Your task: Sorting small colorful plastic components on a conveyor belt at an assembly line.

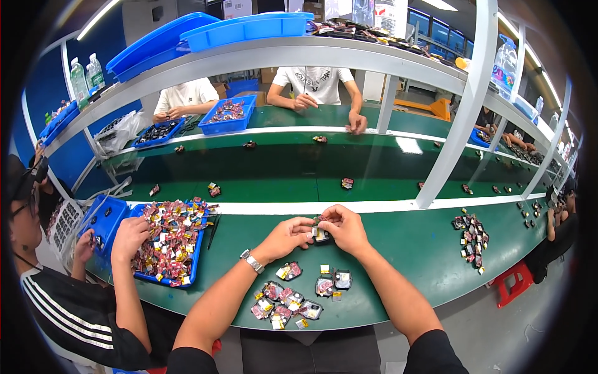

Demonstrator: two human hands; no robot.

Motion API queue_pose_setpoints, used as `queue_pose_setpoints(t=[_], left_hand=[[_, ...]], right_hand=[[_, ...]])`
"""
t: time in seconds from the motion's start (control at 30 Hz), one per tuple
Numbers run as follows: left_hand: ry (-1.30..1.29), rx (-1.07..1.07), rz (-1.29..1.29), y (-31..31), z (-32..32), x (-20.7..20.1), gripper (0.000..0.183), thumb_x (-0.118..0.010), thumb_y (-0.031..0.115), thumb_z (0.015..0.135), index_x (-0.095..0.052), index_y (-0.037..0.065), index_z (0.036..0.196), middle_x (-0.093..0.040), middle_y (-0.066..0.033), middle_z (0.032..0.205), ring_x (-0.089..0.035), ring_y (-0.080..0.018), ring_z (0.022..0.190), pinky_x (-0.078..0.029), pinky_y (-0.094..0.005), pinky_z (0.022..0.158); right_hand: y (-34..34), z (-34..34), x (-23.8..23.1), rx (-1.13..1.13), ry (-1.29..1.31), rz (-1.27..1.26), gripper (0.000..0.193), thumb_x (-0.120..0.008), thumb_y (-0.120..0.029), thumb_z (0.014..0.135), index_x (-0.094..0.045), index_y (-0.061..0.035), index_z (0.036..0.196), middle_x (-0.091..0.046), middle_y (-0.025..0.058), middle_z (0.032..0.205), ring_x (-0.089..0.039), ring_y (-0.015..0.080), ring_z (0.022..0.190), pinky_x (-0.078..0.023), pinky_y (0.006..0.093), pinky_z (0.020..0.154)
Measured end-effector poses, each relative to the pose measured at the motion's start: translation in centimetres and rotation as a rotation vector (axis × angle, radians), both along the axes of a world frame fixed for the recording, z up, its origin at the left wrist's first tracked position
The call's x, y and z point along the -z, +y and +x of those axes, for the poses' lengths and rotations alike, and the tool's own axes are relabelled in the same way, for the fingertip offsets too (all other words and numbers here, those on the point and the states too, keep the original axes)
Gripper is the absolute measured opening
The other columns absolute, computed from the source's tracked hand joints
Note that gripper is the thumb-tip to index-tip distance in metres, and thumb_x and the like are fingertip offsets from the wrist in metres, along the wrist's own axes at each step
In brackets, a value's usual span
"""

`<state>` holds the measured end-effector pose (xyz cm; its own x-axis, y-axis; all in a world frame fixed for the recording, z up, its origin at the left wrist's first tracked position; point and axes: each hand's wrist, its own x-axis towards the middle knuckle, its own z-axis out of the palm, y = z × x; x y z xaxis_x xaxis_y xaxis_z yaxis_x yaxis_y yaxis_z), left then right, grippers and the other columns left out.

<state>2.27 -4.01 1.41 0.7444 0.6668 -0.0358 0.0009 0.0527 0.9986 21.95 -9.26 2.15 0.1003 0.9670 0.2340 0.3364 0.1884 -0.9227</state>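
Both the left hand (288,235) and the right hand (344,229) hold their fingers together in a grip on one small black square part with red and yellow wires (320,234), just above the green surface (405,249). About ten similar wired parts (293,298) lie near the person, seemingly handled already. A co-worker's blue plastic tray (198,249) of many more suggests most work remains.

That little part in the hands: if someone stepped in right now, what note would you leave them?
Left hand and right hand pinch one small part together above the green bench.
A cluster of similar small parts lies on the bench just below the hands; which are finished cannot be told.
A neighbour's hand rests in the blue tray of parts at left.
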Motion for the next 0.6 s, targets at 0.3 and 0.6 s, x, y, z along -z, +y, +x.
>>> queue_pose_setpoints(t=[0.3,0.6], left_hand=[[-0.264,0.084,-0.301,-0.6,0.2,-0.5,0.039,-0.059,0.013,0.095,-0.046,0.001,0.130,-0.061,-0.0165,0.119,-0.062,-0.0311,0.111,-0.056,-0.0378,0.090],[-0.369,-0.014,-0.376,-0.7,0.3,0.1,0.036,-0.061,0.009,0.093,-0.048,0.005,0.127,-0.058,-0.0157,0.123,-0.062,-0.0332,0.111,-0.055,-0.0388,0.093]], right_hand=[[0.2,0.5,-0.8,-0.190,0.278,0.053,0.015,-0.068,0.004,0.083,-0.062,0.0018,0.096,-0.064,0.0070,0.098,-0.063,0.0129,0.091,-0.053,0.0265,0.083],[0.2,0.3,-0.9,-0.175,0.229,0.081,0.009,-0.068,0.000,0.084,-0.067,0.0002,0.092,-0.063,0.0065,0.106,-0.062,0.0147,0.096,-0.052,0.0292,0.086]])
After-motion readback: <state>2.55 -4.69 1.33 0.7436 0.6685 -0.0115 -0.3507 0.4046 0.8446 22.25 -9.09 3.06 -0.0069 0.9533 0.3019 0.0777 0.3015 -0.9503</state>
